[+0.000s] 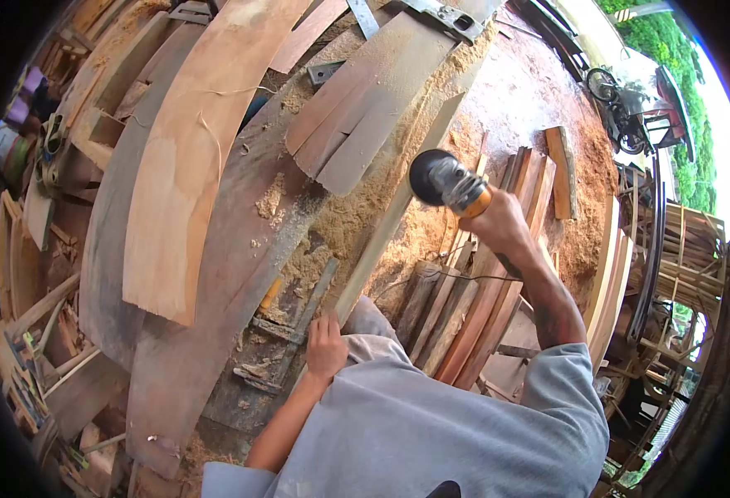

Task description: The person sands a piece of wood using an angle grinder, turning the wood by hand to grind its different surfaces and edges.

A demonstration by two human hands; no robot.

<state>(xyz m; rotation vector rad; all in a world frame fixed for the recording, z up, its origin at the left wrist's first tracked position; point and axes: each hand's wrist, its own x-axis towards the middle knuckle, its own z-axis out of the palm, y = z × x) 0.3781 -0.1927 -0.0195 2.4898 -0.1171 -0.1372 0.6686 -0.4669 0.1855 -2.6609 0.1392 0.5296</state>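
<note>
My right hand [498, 222] is closed around the yellow-and-grey body of an angle grinder [462, 187]. Its dark round disc [432, 177] is at the edge of a long, narrow wooden plank [394, 217]; I cannot tell whether the two touch. The plank runs from beside my body toward the far side of the workbench. At its near end, my left hand [326, 347] grips the wood with bent fingers. A thin dark cord [456, 272] trails below the grinder across stacked lumber.
Sawdust covers the bench [215, 365], which bears a wide curved board [186, 158], thinner panels [344, 124] and a metal clamp [444, 18]. Stacked beams [473, 324] lie on the ground to my right. A motorcycle [631, 112] stands farther back.
</note>
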